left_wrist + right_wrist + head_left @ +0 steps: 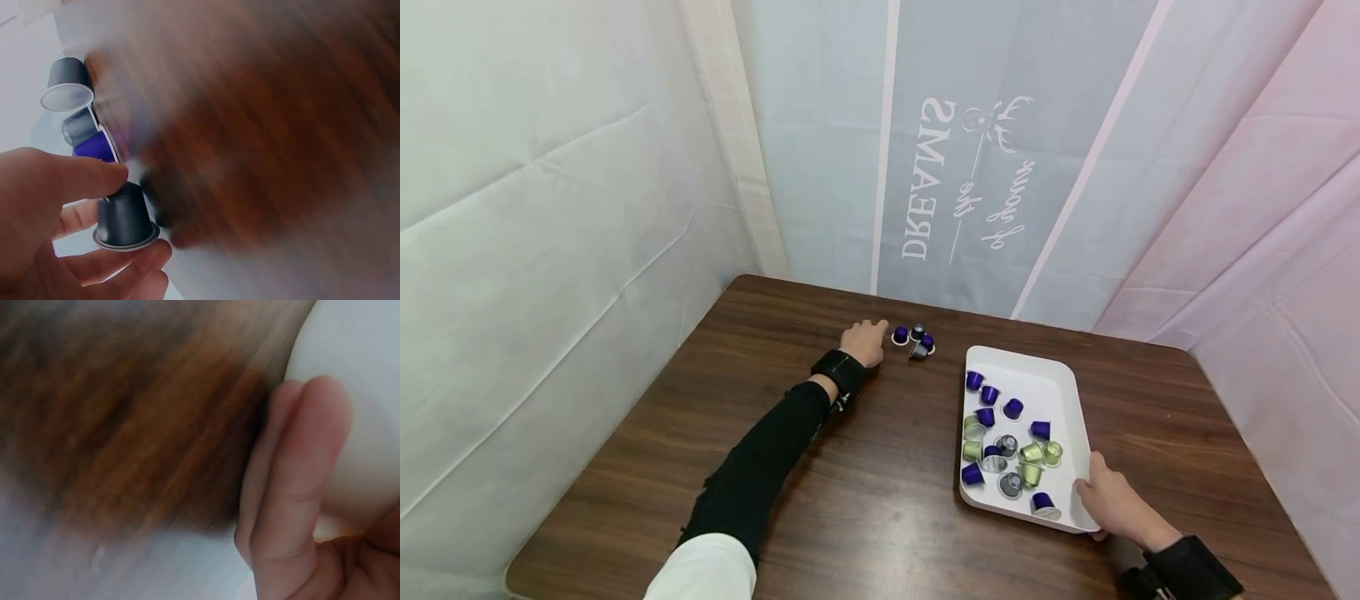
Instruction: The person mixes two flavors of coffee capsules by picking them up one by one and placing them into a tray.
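Note:
In the left wrist view, my left hand (pixel 863 343) pinches a dark grey coffee capsule (pixel 126 219) between thumb and fingers; the head view hides this capsule behind the hand. Just right of that hand, a small cluster holds a purple capsule (pixel 900 334), a dark capsule (pixel 918 331), another purple one (pixel 928 342) and a grey one (pixel 918 352) on its side. My right hand (pixel 1111 497) grips the white tray (pixel 1063 392) at its near right corner, thumb over the rim. Several purple, green and grey capsules lie in the tray, mostly along its left and near parts.
Both hands work over a brown wooden table (pixel 865 467) with rounded corners. A pale blue curtain (pixel 820 167) with white lettering hangs behind the far edge, and light cloth (pixel 550 250) hangs along the left side, with pinkish cloth (pixel 1285 275) on the right.

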`<state>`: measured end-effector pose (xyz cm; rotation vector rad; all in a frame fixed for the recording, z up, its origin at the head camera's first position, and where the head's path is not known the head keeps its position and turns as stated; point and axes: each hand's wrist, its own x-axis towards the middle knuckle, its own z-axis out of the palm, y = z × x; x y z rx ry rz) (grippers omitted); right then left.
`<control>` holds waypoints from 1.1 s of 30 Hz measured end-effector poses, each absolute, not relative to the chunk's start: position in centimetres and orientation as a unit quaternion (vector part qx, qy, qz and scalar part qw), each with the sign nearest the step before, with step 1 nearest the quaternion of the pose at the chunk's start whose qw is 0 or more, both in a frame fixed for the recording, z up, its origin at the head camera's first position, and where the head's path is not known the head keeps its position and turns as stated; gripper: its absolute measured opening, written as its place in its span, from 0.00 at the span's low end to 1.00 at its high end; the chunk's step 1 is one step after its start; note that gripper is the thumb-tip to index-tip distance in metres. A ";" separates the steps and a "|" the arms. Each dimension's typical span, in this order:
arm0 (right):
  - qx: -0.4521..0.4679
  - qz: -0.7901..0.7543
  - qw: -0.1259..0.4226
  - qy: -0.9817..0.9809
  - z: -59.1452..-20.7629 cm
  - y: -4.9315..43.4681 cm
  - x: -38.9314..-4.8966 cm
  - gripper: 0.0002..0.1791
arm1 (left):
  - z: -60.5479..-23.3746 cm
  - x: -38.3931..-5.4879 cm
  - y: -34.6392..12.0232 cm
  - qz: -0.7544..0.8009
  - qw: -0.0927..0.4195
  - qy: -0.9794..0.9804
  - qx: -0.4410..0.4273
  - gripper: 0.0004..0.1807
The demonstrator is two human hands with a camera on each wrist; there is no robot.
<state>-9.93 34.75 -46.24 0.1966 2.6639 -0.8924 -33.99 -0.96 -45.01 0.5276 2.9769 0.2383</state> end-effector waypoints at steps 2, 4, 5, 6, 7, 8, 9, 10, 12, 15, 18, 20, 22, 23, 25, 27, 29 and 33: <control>0.069 -0.312 0.162 0.934 -46.3 34.8 -10.0 0.20 | -45.2 -34.0 -1.2 0.081 0.056 0.979 0.176 0.27; 0.068 -0.311 0.161 0.934 -46.3 34.8 -10.0 0.20 | -45.4 -34.1 -1.4 0.085 0.059 0.978 0.180 0.27; 0.067 -0.311 0.161 0.934 -46.3 34.8 -10.0 0.20 | -45.5 -34.1 -1.5 0.088 0.059 0.978 0.181 0.27; 0.067 -0.311 0.160 0.934 -46.3 34.8 -10.0 0.20 | -45.7 -34.2 -1.5 0.094 0.059 0.977 0.182 0.27; 0.067 -0.311 0.161 0.934 -46.3 34.8 -10.0 0.20 | -45.7 -34.2 -1.6 0.102 0.058 0.976 0.184 0.27; 0.067 -0.312 0.161 0.934 -46.3 34.8 -10.0 0.20 | -45.8 -34.2 -1.7 0.108 0.056 0.975 0.184 0.27; 0.066 -0.313 0.161 0.934 -46.4 34.9 -10.0 0.20 | -45.9 -34.2 -1.8 0.114 0.054 0.975 0.185 0.27; 0.067 -0.314 0.161 0.933 -46.4 34.9 -10.0 0.20 | -45.9 -34.1 -1.9 0.119 0.044 0.974 0.190 0.26; 0.065 -0.316 0.159 0.933 -46.4 34.9 -10.0 0.20 | -45.8 -34.0 -2.0 0.130 0.035 0.971 0.198 0.26; 0.063 -0.315 0.157 0.934 -46.4 34.9 -10.1 0.20 | -45.2 -33.5 -1.8 0.139 0.009 0.965 0.221 0.25; 0.063 -0.312 0.160 0.934 -46.4 35.0 -10.1 0.21 | -44.3 -32.9 -1.2 0.143 -0.017 0.958 0.247 0.19; 0.063 -0.310 0.163 0.935 -46.4 35.0 -10.2 0.21 | -43.6 -32.5 -0.7 0.143 -0.032 0.953 0.266 0.15; 0.064 -0.309 0.164 0.934 -46.4 35.0 -10.2 0.20 | -42.8 -32.0 0.0 0.137 -0.046 0.948 0.285 0.12; 0.065 -0.309 0.165 0.934 -46.4 35.0 -10.2 0.20 | -42.5 -31.8 0.3 0.134 -0.050 0.945 0.294 0.12; 0.066 -0.309 0.164 0.935 -46.4 35.0 -10.3 0.20 | -41.8 -31.2 1.0 0.131 -0.057 0.940 0.310 0.11; 0.066 -0.310 0.162 0.934 -46.4 34.9 -10.2 0.20 | -41.2 -30.8 1.8 0.130 -0.064 0.934 0.326 0.11; 0.066 -0.312 0.161 0.934 -46.5 34.9 -10.2 0.19 | -40.8 -30.2 2.5 0.130 -0.065 0.929 0.341 0.10; 0.065 -0.313 0.162 0.934 -46.4 35.0 -10.2 0.20 | -40.0 -29.0 3.9 0.116 -0.060 0.922 0.364 0.09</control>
